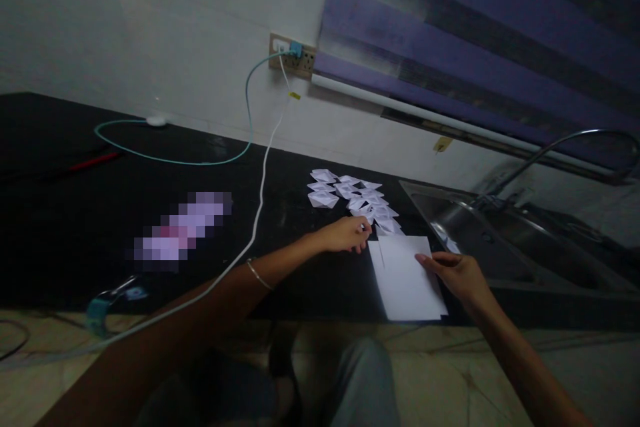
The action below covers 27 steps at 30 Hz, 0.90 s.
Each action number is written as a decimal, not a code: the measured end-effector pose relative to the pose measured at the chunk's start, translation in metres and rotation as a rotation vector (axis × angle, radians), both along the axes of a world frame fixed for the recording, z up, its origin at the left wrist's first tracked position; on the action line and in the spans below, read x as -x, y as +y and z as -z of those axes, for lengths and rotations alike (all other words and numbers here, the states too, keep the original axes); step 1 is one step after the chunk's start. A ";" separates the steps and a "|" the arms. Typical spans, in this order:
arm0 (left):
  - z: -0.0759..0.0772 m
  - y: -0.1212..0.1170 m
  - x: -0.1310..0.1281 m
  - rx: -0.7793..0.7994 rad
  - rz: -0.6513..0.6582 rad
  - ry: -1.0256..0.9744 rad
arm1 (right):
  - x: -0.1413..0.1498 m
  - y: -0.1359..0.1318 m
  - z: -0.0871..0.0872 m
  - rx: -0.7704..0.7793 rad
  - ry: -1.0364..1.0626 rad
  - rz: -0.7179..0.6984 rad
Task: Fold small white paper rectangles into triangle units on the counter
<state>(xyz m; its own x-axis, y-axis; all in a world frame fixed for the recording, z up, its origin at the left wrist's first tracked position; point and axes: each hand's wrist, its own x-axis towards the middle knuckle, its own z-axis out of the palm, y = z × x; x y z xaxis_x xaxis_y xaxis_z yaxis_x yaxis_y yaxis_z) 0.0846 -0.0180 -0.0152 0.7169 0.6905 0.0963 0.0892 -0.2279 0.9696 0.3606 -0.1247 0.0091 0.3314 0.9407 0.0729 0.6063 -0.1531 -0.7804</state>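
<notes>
My left hand (346, 235) reaches across the black counter (75, 213), its fingers pinched at the near end of a row of several folded white paper boats (356, 199). What sits between the fingertips is too small to name. My right hand (457, 273) rests on the right edge of a stack of white paper sheets (406, 280), fingers curled over the top sheet and pressing it down. The sheets lie at the counter's front edge, just left of the sink.
A steel sink (480, 233) with a curved tap (565, 143) is at the right. A wall socket (293, 57) feeds a white cable (260, 213) and a teal cable (200, 161) across the counter. A blurred patch (183, 230) lies mid-left. My knees (350, 380) show below.
</notes>
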 end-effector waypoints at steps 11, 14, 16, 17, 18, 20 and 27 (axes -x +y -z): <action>-0.005 0.017 0.006 0.130 -0.091 -0.238 | 0.025 0.007 -0.040 -0.136 0.091 -0.042; -0.015 0.030 0.015 0.307 -0.126 -0.343 | 0.063 0.031 -0.047 -0.234 0.256 -0.134; -0.022 0.038 0.027 0.386 -0.152 -0.418 | 0.091 0.056 -0.049 -0.311 0.302 -0.198; -0.025 0.042 0.033 0.407 -0.167 -0.460 | 0.105 0.070 -0.049 -0.353 0.314 -0.213; -0.027 0.045 0.040 0.417 -0.198 -0.492 | 0.118 0.085 -0.048 -0.403 0.330 -0.222; -0.028 0.052 0.053 0.383 -0.358 -0.575 | 0.143 0.115 -0.045 -0.477 0.402 -0.245; -0.027 0.064 0.085 0.154 -0.536 -0.464 | 0.178 0.167 -0.012 -0.489 0.671 -0.097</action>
<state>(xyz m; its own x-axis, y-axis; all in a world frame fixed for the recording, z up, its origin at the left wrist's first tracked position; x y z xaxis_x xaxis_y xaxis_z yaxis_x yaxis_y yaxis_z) -0.0001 0.0462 0.0122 0.1848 0.9658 0.1817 -0.2777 -0.1260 0.9524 0.1824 0.0425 0.0210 0.3695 0.8808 0.2961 -0.0182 0.3255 -0.9454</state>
